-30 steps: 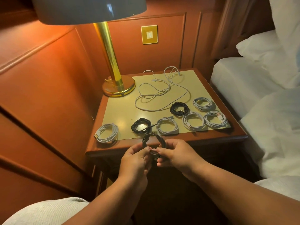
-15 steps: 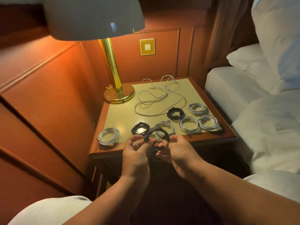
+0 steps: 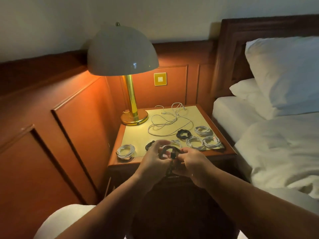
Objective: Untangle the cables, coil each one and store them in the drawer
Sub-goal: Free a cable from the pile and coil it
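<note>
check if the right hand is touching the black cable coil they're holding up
Touching. The head view shows the right hand with its fingers pinched on the black cable coil, no gap, while the left hand grips its other side.

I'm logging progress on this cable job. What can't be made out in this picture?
- Drawer: head view, hidden behind both hands, left and right, and the arms.
- Black cable: blurred, partly covered by fingers.
- Coiled cables' connectors: too small.
</note>
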Motion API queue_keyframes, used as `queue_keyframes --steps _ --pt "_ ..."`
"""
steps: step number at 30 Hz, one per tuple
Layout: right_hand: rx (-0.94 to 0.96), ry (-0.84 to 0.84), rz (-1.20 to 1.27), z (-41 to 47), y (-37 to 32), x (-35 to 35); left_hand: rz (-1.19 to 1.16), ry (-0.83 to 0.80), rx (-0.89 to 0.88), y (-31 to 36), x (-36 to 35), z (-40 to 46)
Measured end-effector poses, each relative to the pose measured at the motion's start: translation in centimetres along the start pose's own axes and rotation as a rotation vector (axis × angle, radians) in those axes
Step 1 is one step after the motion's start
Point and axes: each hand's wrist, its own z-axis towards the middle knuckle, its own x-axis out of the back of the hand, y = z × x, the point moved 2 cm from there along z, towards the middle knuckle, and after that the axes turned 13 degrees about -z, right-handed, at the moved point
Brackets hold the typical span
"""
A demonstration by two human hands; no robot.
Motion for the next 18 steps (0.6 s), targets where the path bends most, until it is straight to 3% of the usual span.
queue_keyframes --steps 8,14,18 --pt "-0.091 -0.056 0.091 -3.2 -2.3 0.4 -0.152 -0.040 -0.050 1.5 0.1 -2.1" --pt "-0.056 -0.081 0.162 -3.7 -3.1 1.2 -0.097 0.025 -0.141 1.5 0.1 -1.9" --pt "0.042 -0.060 -0.081 -2.5 -3.2 1.2 -0.002 0.017 -0.198 1.2 0.5 -0.5"
